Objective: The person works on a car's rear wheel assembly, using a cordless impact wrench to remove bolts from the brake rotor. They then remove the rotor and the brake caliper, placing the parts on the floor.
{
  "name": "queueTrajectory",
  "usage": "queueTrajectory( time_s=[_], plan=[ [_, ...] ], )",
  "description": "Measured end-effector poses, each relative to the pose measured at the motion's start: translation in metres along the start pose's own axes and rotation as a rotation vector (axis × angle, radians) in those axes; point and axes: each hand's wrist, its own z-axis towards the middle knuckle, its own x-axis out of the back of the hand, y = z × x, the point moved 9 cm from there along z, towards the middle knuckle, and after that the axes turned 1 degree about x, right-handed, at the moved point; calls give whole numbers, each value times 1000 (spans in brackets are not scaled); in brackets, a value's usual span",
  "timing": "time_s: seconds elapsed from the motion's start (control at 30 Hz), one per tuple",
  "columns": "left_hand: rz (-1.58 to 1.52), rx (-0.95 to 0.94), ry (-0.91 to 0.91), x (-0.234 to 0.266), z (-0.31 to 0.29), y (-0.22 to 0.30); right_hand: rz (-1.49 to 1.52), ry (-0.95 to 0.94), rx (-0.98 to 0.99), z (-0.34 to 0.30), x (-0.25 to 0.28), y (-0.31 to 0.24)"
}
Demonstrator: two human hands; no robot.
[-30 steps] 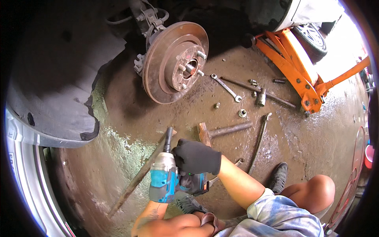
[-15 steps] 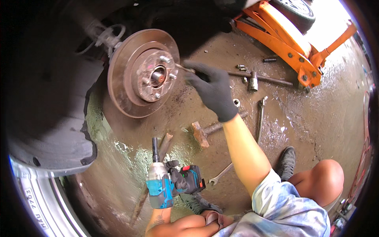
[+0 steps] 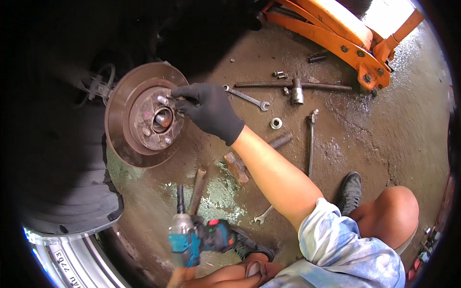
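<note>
In my left hand (image 3: 196, 223), partly hidden and blurred, is a blue and black cordless impact wrench (image 3: 183, 240), its long dark socket pointing away from me. My right hand (image 3: 206, 109), in a dark glove, reaches to the brake disc (image 3: 120, 127). Its forefinger and thumb are stretched out with a gap between them. The fingertips are at the right side of the disc's hub face (image 3: 151, 115), beside the wheel studs (image 3: 163, 100). They cover part of that face, and I see nothing held between them. The disc is brown with rust and stands upright.
On the wet floor lie a combination wrench (image 3: 247, 99), a bar (image 3: 326, 87) with a large socket (image 3: 297, 93), a round nut-like piece (image 3: 276, 123), a hammer (image 3: 236, 167) and a pipe (image 3: 197, 192). An orange floor jack (image 3: 331, 41) stands far right. The dark wheel-arch liner (image 3: 57, 168) is left.
My right hand has moved left and now reaches the hub face; it was to the right of the disc. The impact wrench is slightly lower and further left. The whole view has shifted.
</note>
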Motion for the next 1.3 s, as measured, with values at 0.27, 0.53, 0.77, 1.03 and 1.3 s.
queueTrajectory(
  time_s=[0.27, 0.53, 0.77, 1.03, 1.3],
  plan=[
    [-752, 193, 10, 59, -50, 55, 83, -52, -109, -4, -2, 5],
    [-1588, 262, -237, -11, -73, 105, -43, -94, -166, -5, -6, 1],
    [-1622, 271, -486, -44, -74, 127, -221, -142, -26, 6, -6, -8],
    [-1612, 289, -615, -50, -48, 132, -248, -215, -43, 11, -7, -10],
    [-1604, 298, -664, -53, -39, 138, -275, -257, -68, 12, -13, -4]
  ],
)
